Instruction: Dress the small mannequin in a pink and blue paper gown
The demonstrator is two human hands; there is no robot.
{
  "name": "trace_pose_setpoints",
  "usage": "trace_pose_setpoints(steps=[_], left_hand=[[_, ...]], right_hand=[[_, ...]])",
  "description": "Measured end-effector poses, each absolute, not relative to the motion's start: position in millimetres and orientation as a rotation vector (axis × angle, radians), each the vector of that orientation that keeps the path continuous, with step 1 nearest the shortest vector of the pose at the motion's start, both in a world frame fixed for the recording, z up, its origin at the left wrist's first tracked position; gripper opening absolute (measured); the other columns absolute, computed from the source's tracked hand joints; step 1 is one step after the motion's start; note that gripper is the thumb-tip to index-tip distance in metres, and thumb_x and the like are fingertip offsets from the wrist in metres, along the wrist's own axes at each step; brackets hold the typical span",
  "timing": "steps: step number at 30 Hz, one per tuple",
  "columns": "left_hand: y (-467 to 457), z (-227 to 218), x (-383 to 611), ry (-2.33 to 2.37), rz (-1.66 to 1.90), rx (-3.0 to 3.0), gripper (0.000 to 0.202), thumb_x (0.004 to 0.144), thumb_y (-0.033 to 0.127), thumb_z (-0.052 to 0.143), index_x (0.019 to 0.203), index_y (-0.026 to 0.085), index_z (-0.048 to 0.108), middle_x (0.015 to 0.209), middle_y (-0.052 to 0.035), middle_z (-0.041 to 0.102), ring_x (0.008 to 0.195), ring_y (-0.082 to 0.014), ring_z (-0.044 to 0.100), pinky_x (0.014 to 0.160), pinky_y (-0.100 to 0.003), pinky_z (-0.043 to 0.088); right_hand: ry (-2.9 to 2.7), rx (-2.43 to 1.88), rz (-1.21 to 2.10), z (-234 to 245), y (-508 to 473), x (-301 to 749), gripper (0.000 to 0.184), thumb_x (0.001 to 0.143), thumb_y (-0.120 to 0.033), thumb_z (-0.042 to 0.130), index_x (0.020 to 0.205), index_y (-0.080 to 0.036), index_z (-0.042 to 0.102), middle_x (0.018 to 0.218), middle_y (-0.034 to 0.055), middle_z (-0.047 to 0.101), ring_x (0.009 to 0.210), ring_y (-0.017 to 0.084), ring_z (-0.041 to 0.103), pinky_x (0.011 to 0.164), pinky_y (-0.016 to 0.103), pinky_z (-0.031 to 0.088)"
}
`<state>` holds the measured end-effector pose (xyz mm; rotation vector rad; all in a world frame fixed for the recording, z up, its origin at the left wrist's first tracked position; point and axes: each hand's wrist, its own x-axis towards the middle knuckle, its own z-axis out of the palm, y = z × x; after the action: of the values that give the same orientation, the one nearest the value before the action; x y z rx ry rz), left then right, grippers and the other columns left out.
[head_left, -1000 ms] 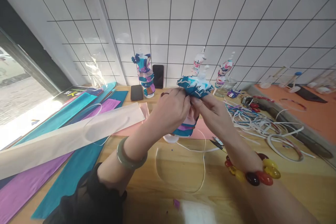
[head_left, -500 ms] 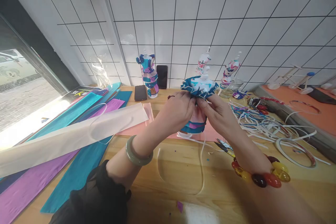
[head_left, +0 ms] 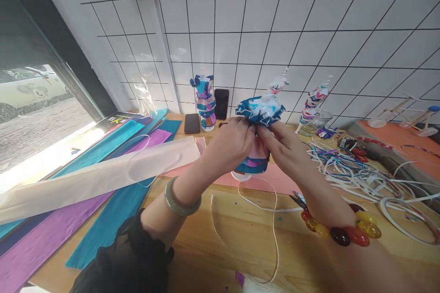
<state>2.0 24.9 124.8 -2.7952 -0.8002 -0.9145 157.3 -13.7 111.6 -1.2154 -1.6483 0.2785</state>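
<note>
In the middle of the table stands a small figure dressed in crepe paper, its skirt [head_left: 254, 162] banded in pink, purple and teal over a white base. A teal ruffle [head_left: 260, 112] with pale edges flares around its top. My left hand [head_left: 230, 142] pinches the gathered underside of this ruffle from the left. From the other side, my right hand [head_left: 283, 146] presses fingers and thumb at the same spot, close to the left thumb. What lies between the fingertips is hidden. A thin white cord [head_left: 276, 229] trails over the table below.
Crepe paper strips in white [head_left: 99, 176], purple [head_left: 58, 224] and teal [head_left: 113, 215] lie left. A finished-looking figure [head_left: 205, 105] stands by two phones [head_left: 192, 123]. Right are a glass jar [head_left: 314, 121], scissors [head_left: 298, 199] and tangled strips [head_left: 347, 165]. Pink paper [head_left: 282, 181] lies under the figure.
The view has turned a little, so the background sits farther right. The ruffle's front has tipped slightly, and the cord now forms a loop near the base. Both hands keep their pinch.
</note>
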Motion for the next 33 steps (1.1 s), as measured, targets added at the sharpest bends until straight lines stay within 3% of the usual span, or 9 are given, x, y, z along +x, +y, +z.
trace_pose_setpoints(steps=[8,15,21,26,33], left_hand=[[35.1,110.2,5.2,-0.913,-0.889,-2.736,0.035,0.099,0.019,0.021,0.094,0.013,0.055,0.097,-0.0125,0.062,0.094,-0.0227,0.058,0.079,-0.037,0.049],[29.0,123.7,-3.8,-0.880,-0.628,-2.761,0.035,0.097,0.017,0.024,0.092,0.009,0.058,0.101,-0.0189,0.063,0.097,-0.0284,0.058,0.079,-0.042,0.049],[24.1,138.5,-12.5,-1.204,-0.990,-3.096,0.030,0.097,0.024,0.029,0.087,0.017,0.056,0.089,-0.0071,0.065,0.080,-0.0194,0.062,0.070,-0.035,0.051],[24.9,146.1,-22.8,-1.207,-1.051,-3.189,0.026,0.096,0.027,0.032,0.087,0.019,0.056,0.087,-0.0050,0.065,0.077,-0.0184,0.060,0.066,-0.033,0.049],[28.4,145.5,-20.9,-1.167,-1.063,-3.163,0.026,0.093,0.018,0.035,0.076,0.018,0.055,0.082,-0.0040,0.064,0.077,-0.0176,0.059,0.067,-0.032,0.048]], right_hand=[[-1.585,-1.220,0.425,97.7,-0.2,155.5,0.036,0.089,-0.052,0.050,0.068,-0.023,0.054,0.075,0.0017,0.058,0.078,0.020,0.054,0.070,0.034,0.044],[-1.503,-1.190,0.551,96.3,0.9,147.0,0.035,0.088,-0.052,0.051,0.071,-0.022,0.057,0.071,0.0003,0.059,0.075,0.019,0.055,0.064,0.031,0.044],[-1.472,-1.150,0.674,102.4,-3.3,148.2,0.029,0.083,-0.050,0.059,0.078,-0.022,0.065,0.080,0.0024,0.068,0.078,0.020,0.061,0.066,0.032,0.049],[-1.387,-1.133,0.705,103.7,-3.2,147.5,0.031,0.079,-0.047,0.065,0.099,-0.023,0.068,0.098,0.0053,0.073,0.090,0.023,0.065,0.076,0.037,0.052],[-1.343,-1.153,0.690,105.0,-5.9,142.2,0.023,0.076,-0.045,0.068,0.074,-0.022,0.069,0.082,0.0033,0.072,0.084,0.023,0.065,0.069,0.035,0.053]])
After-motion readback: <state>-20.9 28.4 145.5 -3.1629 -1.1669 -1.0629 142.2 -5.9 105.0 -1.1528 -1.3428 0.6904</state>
